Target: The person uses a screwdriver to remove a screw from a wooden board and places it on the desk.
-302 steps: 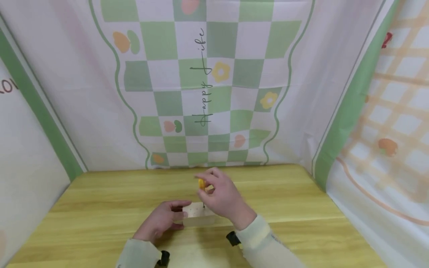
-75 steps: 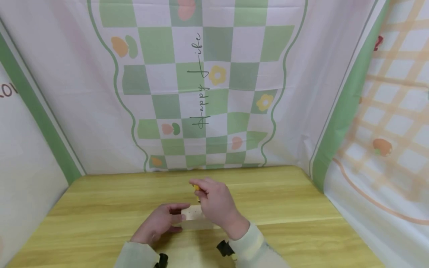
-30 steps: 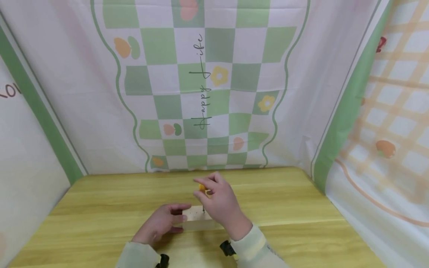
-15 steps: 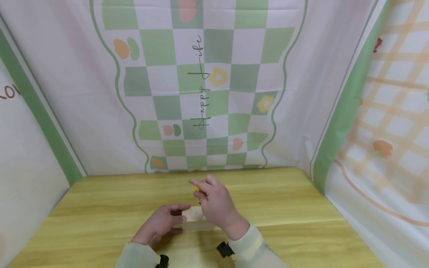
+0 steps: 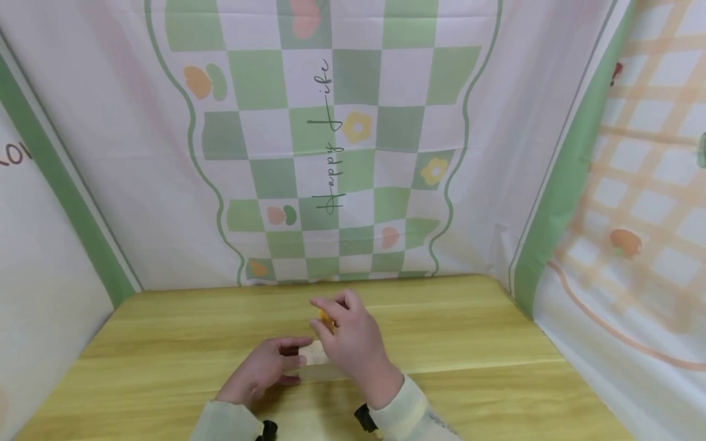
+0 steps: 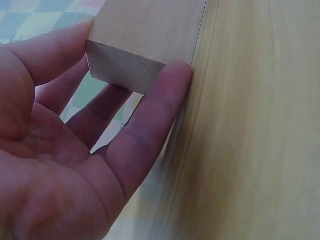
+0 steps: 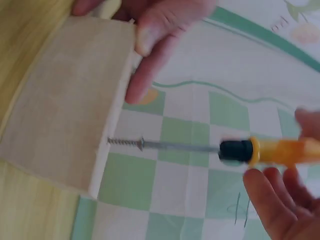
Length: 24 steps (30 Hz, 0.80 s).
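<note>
My left hand [image 5: 265,367] grips the left end of a pale wooden block [image 5: 321,372], which stands on the table with small dark holes in its top. In the left wrist view, the thumb and fingertips pinch the end of the block [image 6: 145,30]. My right hand [image 5: 357,343], over the block's right part, holds a screwdriver with a yellow handle [image 7: 280,151] and black collar between thumb and fingers. Its shaft meets the head of a screw [image 7: 125,143], whose tip is in the block's top face; much of the thread shows. In the head view the right hand hides this screw.
The wood-grain table [image 5: 469,343] spreads round both hands. Behind it hangs a green-and-white checked cloth [image 5: 309,177], with more cloth on the left and right sides. A black wrist camera [image 5: 364,418] sits by the right cuff.
The right hand has turned back and forth at the screwdriver over the frames; since half a second ago its thumb and index finger have spread apart round the handle. The left hand and block stay put.
</note>
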Tool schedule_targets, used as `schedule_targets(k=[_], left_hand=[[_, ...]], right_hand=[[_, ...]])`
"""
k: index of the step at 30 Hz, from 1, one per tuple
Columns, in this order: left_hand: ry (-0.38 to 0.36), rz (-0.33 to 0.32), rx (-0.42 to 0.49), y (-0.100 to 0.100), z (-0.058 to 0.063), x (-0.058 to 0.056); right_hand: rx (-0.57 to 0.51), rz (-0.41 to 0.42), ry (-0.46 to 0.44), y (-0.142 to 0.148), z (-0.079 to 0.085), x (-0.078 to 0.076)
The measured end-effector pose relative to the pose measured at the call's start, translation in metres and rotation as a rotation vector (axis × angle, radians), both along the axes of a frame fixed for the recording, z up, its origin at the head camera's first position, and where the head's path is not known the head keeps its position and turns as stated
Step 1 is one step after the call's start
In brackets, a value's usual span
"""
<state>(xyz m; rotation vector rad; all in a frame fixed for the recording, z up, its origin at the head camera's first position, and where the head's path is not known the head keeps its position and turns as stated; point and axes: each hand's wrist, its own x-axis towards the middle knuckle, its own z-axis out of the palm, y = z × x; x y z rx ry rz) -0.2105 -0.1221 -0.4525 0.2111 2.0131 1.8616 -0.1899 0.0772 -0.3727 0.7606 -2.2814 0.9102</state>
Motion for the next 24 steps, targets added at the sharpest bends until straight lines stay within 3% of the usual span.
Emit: schedule_targets(k=[4,9,12,15,18,21,24], left_hand=[[0.009,-0.002,0.001,0.000,0.000,0.000],[0.012,-0.005,0.006,0.000,-0.001,0.000],[0.006,-0.004,0.011,0.000,-0.001,-0.001],[0.001,0.003,0.001,0.000,0.000,-0.001],[-0.001,0.015,-0.021,0.000,0.000,-0.001],[0.002,0.021,-0.025,0.000,0.000,0.000],[0.006,0.016,-0.016,0.000,0.000,0.000]], right_hand=[[-0.002,-0.063,0.120,-0.008,-0.003,0.001],[-0.022,-0.035,0.116,-0.004,-0.003,-0.001],[-0.050,0.085,0.005,0.005,0.001,-0.007],[-0.112,0.218,-0.192,0.017,0.004,-0.015],[-0.162,0.257,-0.347,0.027,0.004,-0.022],[-0.189,0.243,-0.388,0.029,0.004,-0.023],[-0.188,0.184,-0.296,0.022,0.002,-0.019]])
